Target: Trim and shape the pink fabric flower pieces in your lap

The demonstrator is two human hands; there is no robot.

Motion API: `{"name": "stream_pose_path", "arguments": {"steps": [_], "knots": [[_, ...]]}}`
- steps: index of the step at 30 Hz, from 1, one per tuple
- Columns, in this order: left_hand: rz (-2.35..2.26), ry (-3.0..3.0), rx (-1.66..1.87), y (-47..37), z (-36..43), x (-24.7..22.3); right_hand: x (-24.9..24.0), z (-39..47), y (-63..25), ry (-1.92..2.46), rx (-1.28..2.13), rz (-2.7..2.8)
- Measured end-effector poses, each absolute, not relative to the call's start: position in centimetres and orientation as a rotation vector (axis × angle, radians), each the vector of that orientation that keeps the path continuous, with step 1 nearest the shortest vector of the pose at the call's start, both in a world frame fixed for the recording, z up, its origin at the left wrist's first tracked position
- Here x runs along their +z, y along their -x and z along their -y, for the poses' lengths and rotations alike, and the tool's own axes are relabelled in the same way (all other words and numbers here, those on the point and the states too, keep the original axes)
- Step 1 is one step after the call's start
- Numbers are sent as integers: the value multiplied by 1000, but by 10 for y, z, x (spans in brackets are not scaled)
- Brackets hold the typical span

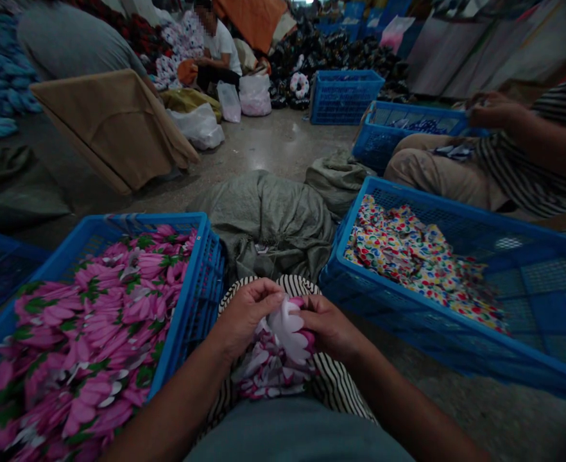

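Between my two hands, above my lap, is a scallop-edged fabric petal piece (290, 333), white on the side facing me and pink at its edge. My left hand (254, 311) pinches its upper left part with thumb and forefinger. My right hand (328, 324) grips its right side, fingers curled behind it. Below, more pink-and-white fabric pieces (268, 375) lie in a heap on my lap, over black-and-white striped cloth (345, 391). To the left, a blue crate (180, 333) holds many pink petal pieces with green parts (133, 282).
At right stands a blue crate (437, 340) with colourful dotted fabric pieces (408, 247). Grey-green sacks (268, 212) lie ahead. A seated person in stripes (514, 147) works at the right; others sit farther back. A brown cloth-covered board (114, 128) stands at left.
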State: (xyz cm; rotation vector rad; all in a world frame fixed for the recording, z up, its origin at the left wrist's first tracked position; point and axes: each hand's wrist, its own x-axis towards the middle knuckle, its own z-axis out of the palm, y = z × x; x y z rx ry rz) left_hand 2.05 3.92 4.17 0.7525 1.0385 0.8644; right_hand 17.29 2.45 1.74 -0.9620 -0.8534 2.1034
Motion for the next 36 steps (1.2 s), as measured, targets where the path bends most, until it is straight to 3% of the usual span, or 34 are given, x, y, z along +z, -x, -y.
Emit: {"name": "stream_pose_path", "arguments": {"steps": [9,21,28,36], "knots": [[-1054,-792,908,-30,-32,47,23,-40,-192,953,1356,1642],[-1076,-850,872,-31,-23,59,28,-40,-189,848,1241,1849],[-1029,-830,874,-31,-18,59,27,-38,-183,857,1326,1724],[-980,-547,1034,-32,-22,48,10,-17,-164,888,1819,728]]}}
